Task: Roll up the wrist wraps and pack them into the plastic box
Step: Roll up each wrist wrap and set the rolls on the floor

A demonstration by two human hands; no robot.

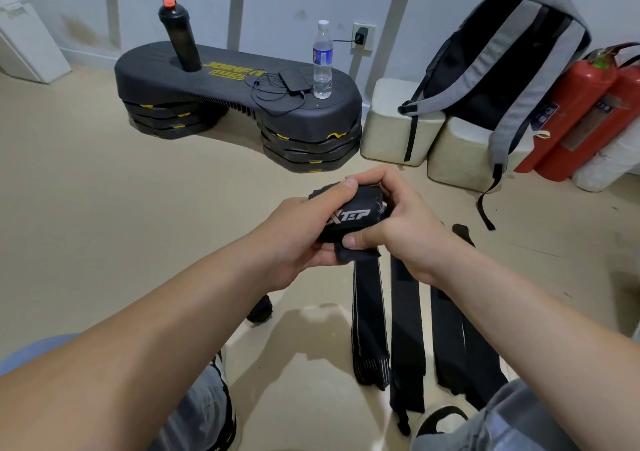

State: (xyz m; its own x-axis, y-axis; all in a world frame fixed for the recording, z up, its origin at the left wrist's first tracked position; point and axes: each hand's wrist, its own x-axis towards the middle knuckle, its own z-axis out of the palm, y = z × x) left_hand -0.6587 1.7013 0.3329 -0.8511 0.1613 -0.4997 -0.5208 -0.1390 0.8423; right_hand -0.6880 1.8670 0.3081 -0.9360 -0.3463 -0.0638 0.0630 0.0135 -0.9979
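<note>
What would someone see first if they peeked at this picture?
First, the two hands in the middle: the left hand and right hand grip a partly rolled black fabric wrist wrap with white letters. Behind them sits a big black plastic step platform with yellow letters, and red metal fire extinguishers stand at the far right.

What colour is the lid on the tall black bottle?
The lid is orange-red, clearest in the head view.

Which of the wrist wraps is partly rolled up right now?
The wrap with white lettering, lifted off the floor, its tail trailing down from the roll. The other wraps lie flat and unrolled on the floor to its right.
</note>
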